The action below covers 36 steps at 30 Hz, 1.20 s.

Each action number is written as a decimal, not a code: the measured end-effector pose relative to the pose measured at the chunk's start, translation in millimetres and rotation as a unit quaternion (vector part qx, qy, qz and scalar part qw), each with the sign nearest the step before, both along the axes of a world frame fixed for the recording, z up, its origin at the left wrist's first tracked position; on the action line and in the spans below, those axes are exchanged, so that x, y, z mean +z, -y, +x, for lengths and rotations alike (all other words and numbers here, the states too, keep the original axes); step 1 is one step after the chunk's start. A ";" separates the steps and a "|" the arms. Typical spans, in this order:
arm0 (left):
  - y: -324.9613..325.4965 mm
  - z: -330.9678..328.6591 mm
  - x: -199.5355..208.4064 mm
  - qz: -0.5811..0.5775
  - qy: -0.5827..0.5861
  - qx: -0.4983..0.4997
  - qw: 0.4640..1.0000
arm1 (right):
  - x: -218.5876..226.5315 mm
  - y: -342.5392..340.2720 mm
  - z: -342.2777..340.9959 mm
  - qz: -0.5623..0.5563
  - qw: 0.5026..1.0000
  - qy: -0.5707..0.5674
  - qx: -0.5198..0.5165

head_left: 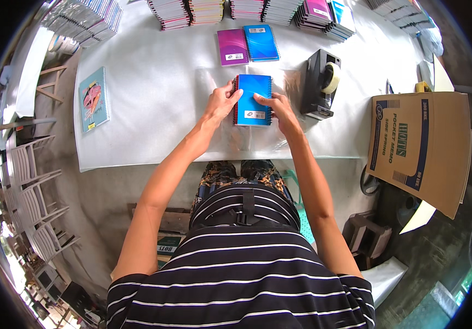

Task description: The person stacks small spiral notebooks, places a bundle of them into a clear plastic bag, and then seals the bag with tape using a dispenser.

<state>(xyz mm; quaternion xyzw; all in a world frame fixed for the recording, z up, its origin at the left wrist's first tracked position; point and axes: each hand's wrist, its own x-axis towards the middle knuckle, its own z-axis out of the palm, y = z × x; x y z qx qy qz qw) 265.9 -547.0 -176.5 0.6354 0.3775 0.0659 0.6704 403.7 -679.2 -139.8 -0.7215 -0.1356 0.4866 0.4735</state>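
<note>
In the head view, a stack of blue-covered spiral notebooks [249,82] lies on a clear plastic sheet [269,138], near the front edge of the silver-grey worktop [137,109]. The person's left hand [222,101] is closed on the stack's left side, thumb at the cover's edge; the right hand [281,107] grips the opposite side, thumb reaching onto the cover.

The work looks to be at an early stage: the notebooks are gathered into one pile, while the sheet appears spread beneath them, not folded over the top. No tape shows on the pile, and the black tape dispenser [312,82] stands to its right, untouched. A purple notebook [232,48] and a blue notebook [262,44] lie side by side just beyond, outside the grip. A pale-blue illustrated notebook [94,98] lies apart on the left.

How many notebooks are in the held pile cannot be told from above; only a reddish strip shows along its left edge. Some fingertips are hidden, and glare blurs the sheet's outline. The taller notebook stacks [206,12] at the far side are cut off by the upper rim, and the contents of the cardboard box [422,142] at right are out of sight.
</note>
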 end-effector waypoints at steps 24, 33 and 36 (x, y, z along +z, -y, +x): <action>12.7 -20.4 1.9 -0.132 0.037 0.052 0.989 | -21.6 101.0 18.3 -0.106 0.774 0.585 -0.216; 19.8 -15.4 7.9 -0.131 0.068 0.027 0.989 | -24.5 133.9 90.6 0.013 0.803 0.556 -0.214; 19.5 -22.5 0.2 -0.131 0.060 0.049 0.988 | -28.5 135.0 55.0 -0.130 0.776 0.569 -0.240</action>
